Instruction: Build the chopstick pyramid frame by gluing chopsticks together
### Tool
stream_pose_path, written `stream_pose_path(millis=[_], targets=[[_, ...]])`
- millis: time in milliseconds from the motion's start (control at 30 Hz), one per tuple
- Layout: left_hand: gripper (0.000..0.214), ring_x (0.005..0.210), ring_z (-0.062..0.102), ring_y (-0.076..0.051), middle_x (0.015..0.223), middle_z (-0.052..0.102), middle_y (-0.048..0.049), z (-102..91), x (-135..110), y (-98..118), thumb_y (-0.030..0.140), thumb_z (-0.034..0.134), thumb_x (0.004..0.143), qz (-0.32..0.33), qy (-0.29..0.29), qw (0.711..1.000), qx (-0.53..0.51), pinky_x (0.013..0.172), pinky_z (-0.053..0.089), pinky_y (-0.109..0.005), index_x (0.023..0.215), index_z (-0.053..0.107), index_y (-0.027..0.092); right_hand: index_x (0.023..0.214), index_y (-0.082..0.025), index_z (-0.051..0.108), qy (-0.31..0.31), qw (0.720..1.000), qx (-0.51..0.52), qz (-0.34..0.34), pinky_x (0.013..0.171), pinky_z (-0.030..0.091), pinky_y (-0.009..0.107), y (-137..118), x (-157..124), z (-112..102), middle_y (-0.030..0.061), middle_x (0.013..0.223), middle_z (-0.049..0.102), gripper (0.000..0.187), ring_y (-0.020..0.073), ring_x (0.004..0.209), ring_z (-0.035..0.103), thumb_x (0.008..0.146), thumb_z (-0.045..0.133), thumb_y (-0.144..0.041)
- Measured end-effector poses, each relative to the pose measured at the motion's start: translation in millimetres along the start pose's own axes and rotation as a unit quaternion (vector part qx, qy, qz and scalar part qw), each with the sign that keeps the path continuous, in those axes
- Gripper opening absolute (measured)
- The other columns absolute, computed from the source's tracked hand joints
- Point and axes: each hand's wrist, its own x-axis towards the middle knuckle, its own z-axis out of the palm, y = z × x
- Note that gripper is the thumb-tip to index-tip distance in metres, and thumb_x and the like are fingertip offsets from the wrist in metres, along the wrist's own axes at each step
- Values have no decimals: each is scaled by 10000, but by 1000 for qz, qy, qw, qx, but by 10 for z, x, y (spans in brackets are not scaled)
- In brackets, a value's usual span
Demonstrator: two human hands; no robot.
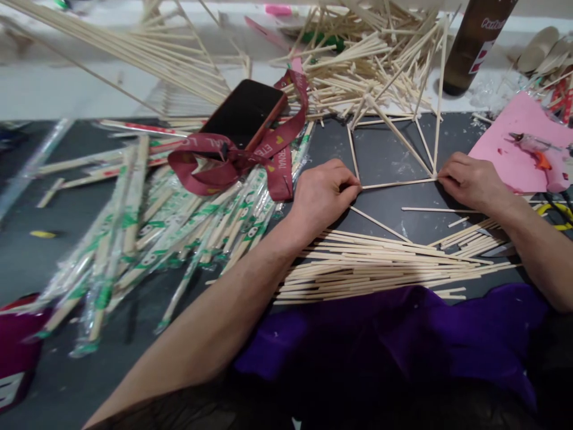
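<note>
A frame of thin wooden sticks [398,183] stands on the dark table, its front stick running between my two hands. My left hand [324,190] pinches the front left corner, thumb and fingers pressed together. At the front right corner, where several sticks meet, the fingertips of my right hand [470,179] are closed on the joint. Slanting sticks [400,137] rise from that corner toward the back. Just in front of the frame lie loose wooden sticks [376,263], some below each wrist.
Wrapped chopsticks [179,233] cover the left side, beneath a phone [244,113] and a red lanyard [282,173]. A stick pile [358,65] and a brown bottle [477,48] stand behind. At right are pink paper [501,134], a glue gun [535,143] and yellow-handled scissors [553,209].
</note>
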Motion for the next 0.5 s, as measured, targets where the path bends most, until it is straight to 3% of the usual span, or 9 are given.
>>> stream_pose_path(millis=[333, 500], targets=[[152, 777, 686, -184, 859, 740, -39, -30, 4, 25, 240, 616, 847, -26, -12, 1000, 8, 722, 517, -322, 762, 742, 229, 789, -177, 642, -4, 1000, 15, 13, 607, 425, 297, -40, 12, 22, 87, 836, 660, 216, 186, 738, 595, 931, 479, -177], [165, 801, 697, -192, 866, 767, -28, -67, 11, -4, 272, 617, 851, -33, -19, 999, -12, 764, 548, -330, 770, 759, 246, 815, -186, 678, -17, 997, 68, 16, 648, 466, 305, 12, 23, -12, 87, 849, 680, 215, 197, 771, 629, 935, 501, -203]])
